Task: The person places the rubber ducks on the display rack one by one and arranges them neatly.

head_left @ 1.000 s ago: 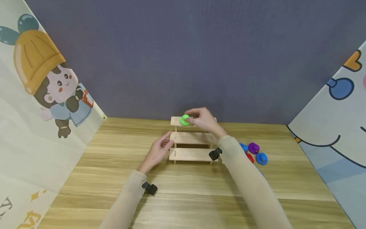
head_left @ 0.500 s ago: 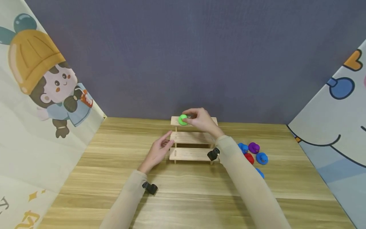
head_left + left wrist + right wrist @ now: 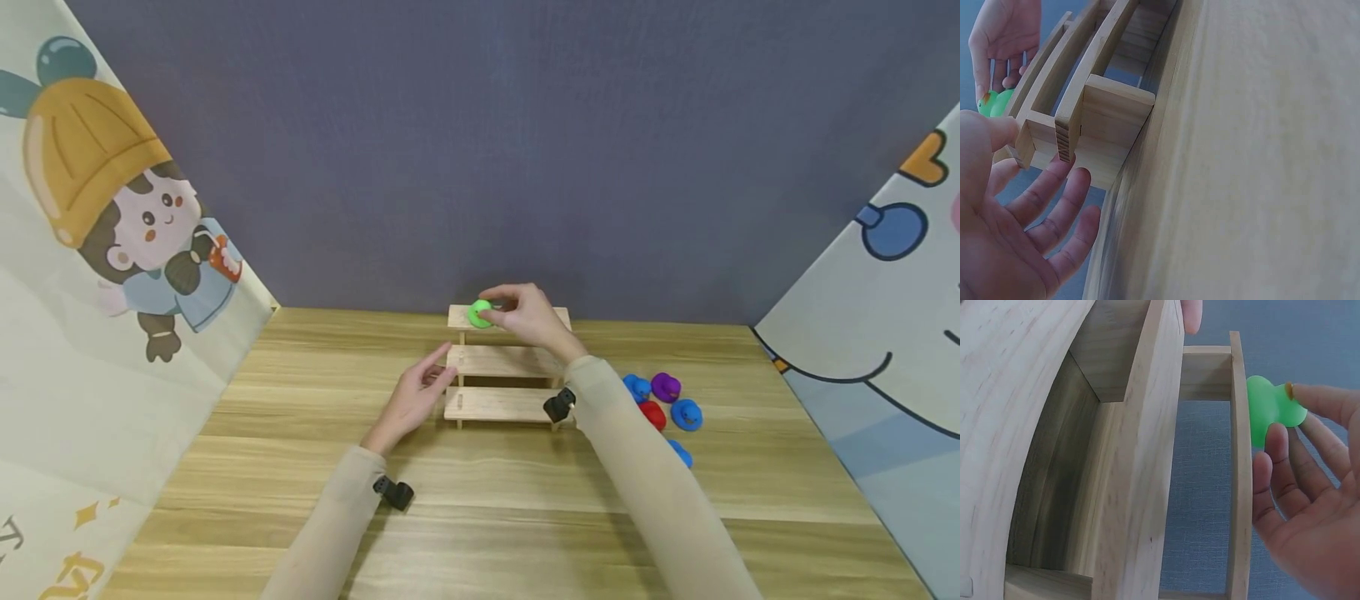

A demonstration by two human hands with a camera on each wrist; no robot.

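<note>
My right hand (image 3: 528, 315) pinches a small green rubber duck (image 3: 480, 314) at the left part of the top board of a wooden three-tier shelf (image 3: 502, 403). In the right wrist view the duck's base (image 3: 1260, 419) meets the board, and thumb and fingers lie around its head side. My left hand (image 3: 414, 396) is at the shelf's left end, thumb and index finger at the end of the middle board. Its other fingers (image 3: 1063, 212) are spread and loosely bent in the left wrist view. Whether it presses the wood I cannot tell.
Right of the shelf, several more ducks lie on the wooden table (image 3: 480, 500): blue (image 3: 687, 415), purple (image 3: 666, 387) and red (image 3: 653, 415). My right forearm partly covers another blue duck (image 3: 680, 453). A dark blue-grey wall (image 3: 495, 150) rises right behind the shelf.
Over the first half second my right hand shifted slightly left along the top board with the green duck; since then it has stayed put. The left hand has not moved.
</note>
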